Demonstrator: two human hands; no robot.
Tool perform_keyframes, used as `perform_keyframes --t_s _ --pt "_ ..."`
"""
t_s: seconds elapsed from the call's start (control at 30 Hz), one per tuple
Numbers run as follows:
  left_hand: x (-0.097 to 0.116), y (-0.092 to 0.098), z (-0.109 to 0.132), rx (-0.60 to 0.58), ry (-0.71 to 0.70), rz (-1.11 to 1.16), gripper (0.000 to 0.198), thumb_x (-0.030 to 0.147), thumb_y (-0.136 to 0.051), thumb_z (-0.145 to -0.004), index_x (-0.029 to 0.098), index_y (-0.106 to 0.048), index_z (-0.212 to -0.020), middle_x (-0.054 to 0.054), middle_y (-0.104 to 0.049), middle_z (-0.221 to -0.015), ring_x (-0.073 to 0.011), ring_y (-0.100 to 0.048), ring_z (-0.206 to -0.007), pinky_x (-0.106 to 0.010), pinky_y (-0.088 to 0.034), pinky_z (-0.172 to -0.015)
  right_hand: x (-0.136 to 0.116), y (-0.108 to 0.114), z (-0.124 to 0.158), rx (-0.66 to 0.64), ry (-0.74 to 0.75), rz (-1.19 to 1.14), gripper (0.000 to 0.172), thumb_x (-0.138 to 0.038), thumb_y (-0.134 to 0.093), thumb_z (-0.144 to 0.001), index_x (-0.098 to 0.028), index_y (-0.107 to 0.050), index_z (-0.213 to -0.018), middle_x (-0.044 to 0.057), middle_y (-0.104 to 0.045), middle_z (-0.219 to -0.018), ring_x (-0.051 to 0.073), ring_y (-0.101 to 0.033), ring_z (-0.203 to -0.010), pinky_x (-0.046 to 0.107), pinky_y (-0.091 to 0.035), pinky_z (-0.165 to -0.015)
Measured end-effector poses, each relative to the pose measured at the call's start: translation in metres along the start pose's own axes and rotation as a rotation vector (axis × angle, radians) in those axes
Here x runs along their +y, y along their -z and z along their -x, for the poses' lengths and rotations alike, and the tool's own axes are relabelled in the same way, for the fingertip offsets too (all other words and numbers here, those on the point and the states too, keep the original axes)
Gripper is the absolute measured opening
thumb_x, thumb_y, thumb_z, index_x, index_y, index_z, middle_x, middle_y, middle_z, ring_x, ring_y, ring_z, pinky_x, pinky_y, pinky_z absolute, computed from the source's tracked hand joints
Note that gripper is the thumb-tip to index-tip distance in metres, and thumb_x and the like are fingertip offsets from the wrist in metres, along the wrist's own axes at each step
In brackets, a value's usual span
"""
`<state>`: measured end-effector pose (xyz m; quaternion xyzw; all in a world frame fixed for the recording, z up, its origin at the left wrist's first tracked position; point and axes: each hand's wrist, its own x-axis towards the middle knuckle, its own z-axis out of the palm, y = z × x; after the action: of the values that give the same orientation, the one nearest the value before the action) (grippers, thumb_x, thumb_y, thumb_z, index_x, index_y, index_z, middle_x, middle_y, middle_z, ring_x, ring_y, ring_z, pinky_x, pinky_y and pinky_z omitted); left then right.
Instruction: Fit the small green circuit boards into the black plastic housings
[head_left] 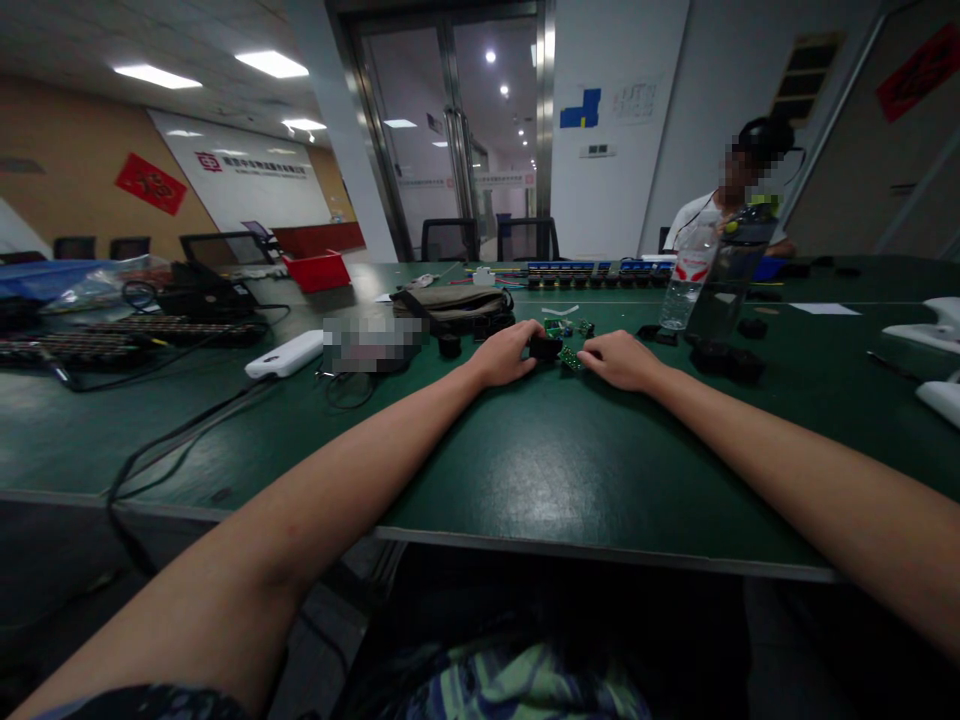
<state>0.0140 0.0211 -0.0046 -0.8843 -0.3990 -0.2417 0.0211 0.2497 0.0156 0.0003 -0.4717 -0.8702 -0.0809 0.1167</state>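
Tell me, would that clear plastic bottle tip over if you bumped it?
Probably yes: the bottle stands tall and narrow, so a knock could topple it. Its round body would likely roll once down. Thin clear plastic suggests it's light.

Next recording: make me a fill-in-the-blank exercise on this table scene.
1. The left hand holds a small ____ part.
2. The right hand touches a small ____ circuit board.
3. The water bottle stands just beyond the ____ hand.
Missing words: black; green; right.
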Motion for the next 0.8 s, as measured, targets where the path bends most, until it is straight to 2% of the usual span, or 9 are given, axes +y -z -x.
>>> perform_keyframes --t_s 0.6,0.8 --pt "-0.0003 -0.0027 0.0004 0.024 0.013 0.034 0.037 0.012 -0.059 -0.073 0.019 -0.052 -0.109 -0.007 -0.063 -0.107 -0.0228 -0.062 -0.097 -0.038 -0.051 -0.089 0.0001 -0.0006 0.0015 0.014 -0.008 -0.062 0.031 -0.033 -0.046 -0.095 -0.018 -0.068 -0.078 0.007 -0.073 -0.081 0.020 -0.063 -0.073 0.028 -0.035 -0.066" --pt "-0.0059 -0.0071 -0.0005 0.043 0.012 0.108 0.034 0.014 -0.062 -0.074 0.020 -0.052 -0.106 -0.006 -0.063 -0.103 -0.0214 -0.061 -0.091 -0.037 -0.052 -0.086 0.0008 -0.0069 0.0036 0.084 0.000 -0.176 0.023 -0.029 -0.050 -0.092 -0.017 -0.068 -0.082 0.006 -0.070 -0.077 0.018 -0.060 -0.068 0.027 -0.037 -0.065"
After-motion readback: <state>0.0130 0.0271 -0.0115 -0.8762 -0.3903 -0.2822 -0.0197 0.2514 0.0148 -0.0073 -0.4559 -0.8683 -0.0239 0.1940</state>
